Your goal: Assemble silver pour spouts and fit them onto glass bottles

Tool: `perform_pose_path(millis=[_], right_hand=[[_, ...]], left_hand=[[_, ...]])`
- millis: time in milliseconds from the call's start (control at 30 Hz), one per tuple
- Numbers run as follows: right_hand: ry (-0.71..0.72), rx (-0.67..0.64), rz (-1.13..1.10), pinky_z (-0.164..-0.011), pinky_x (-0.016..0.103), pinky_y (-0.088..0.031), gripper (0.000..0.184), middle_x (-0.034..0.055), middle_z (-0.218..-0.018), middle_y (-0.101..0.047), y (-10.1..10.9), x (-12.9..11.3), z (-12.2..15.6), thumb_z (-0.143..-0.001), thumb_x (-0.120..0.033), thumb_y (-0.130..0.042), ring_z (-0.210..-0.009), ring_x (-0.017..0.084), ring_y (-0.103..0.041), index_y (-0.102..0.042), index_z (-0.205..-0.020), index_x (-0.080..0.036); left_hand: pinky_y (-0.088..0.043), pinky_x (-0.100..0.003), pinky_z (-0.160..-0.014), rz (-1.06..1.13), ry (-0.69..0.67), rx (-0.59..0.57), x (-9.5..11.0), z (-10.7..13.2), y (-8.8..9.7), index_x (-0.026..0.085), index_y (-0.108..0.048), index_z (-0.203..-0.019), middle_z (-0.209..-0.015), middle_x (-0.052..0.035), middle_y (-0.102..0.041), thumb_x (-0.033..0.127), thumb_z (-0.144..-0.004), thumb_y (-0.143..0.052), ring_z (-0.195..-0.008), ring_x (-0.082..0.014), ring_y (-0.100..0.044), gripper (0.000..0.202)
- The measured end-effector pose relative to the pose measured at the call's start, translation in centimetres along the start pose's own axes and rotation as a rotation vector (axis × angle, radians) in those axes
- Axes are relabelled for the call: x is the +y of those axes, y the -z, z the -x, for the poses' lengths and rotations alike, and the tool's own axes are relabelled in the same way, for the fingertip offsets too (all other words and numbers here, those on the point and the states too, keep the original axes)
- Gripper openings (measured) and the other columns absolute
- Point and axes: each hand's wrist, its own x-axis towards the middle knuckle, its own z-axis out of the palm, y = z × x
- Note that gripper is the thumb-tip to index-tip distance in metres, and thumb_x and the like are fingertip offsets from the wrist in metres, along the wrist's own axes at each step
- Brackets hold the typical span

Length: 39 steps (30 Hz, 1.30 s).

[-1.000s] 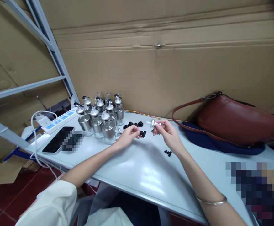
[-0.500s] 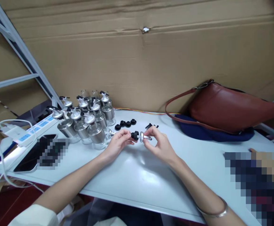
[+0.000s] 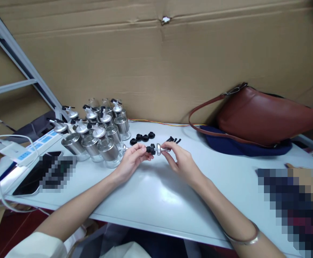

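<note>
Between the fingertips of my left hand (image 3: pixel 133 157) is a black ribbed stopper (image 3: pixel 151 149). My right hand (image 3: pixel 183 159) pinches the spout end of a silver pourer cap (image 3: pixel 159 149). Cap and stopper are held in line over the table, meeting or almost meeting; the exact joint is too small to tell. Beyond my hands lie several loose black stoppers (image 3: pixel 145 138) and a few small black lever pieces (image 3: pixel 172 139). To the left of my left hand stand several glass bottles with steel bands (image 3: pixel 108 150), most topped with silver pourers.
A power strip (image 3: pixel 38 143) with white cables and a phone (image 3: pixel 37 175) lie at the left of the white table (image 3: pixel 156 211). On the right rests a brown handbag (image 3: pixel 264 118) over dark blue cloth (image 3: pixel 234 147). Cardboard (image 3: pixel 151 71) stands behind.
My right fingers have shifted from the silver cap's rim to its spout. Both hands and the parts appear slightly further left and higher in view, as the camera has also moved.
</note>
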Motion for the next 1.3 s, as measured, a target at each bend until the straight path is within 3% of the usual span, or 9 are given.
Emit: perform_pose_path(millis=[200, 567, 933, 1300], right_hand=[[0.078, 0.032, 0.012, -0.071, 0.026, -0.054, 0.011, 0.006, -0.09, -0.069, 0.22, -0.16, -0.12, -0.094, -0.012, -0.047, -0.077, 0.016, -0.067, -0.052, -0.099, -0.02], [0.085, 0.091, -0.09, -0.068, 0.025, -0.054, 0.014, 0.0044, -0.084, -0.069, -0.09, -0.28, 0.12, -0.092, -0.008, -0.049, -0.075, 0.015, -0.067, -0.056, -0.094, -0.02], [0.081, 0.006, -0.076, -0.07, 0.028, -0.053, 0.021, 0.0075, -0.088, -0.068, 0.45, -0.37, 0.07, -0.096, -0.013, -0.04, -0.078, 0.016, -0.066, -0.06, -0.093, -0.021], [0.12, 0.015, -0.157, -0.068, 0.024, -0.052, 0.018, 0.0048, -0.085, -0.068, 0.31, -0.61, 0.22, -0.093, -0.006, -0.046, -0.076, 0.014, -0.065, -0.058, -0.09, -0.021]], left_hand=[[-0.051, -0.029, -0.072, -0.029, -0.016, -0.007, -0.18, -0.13, 0.37, 0.015, -0.063, -0.091, -0.075, -0.0031, -0.071, 0.035, -0.065, -0.081, -0.068, -0.015, -0.067, 0.037], [-0.054, -0.028, -0.07, -0.131, -0.084, 0.021, -0.41, 0.08, 0.76, 0.015, -0.073, -0.087, -0.072, -0.0044, -0.073, 0.035, -0.067, -0.081, -0.066, -0.0156, -0.068, 0.03], [-0.054, -0.029, -0.068, -0.208, -0.089, 0.04, -0.27, 0.06, 0.98, 0.013, -0.075, -0.084, -0.066, -0.0059, -0.072, 0.035, -0.064, -0.082, -0.062, -0.016, -0.067, 0.031], [-0.053, -0.027, -0.066, -0.203, -0.09, 0.015, -0.38, 0.1, 0.95, 0.013, -0.072, -0.083, -0.068, -0.0048, -0.072, 0.037, -0.064, -0.082, -0.064, -0.0156, -0.067, 0.032]])
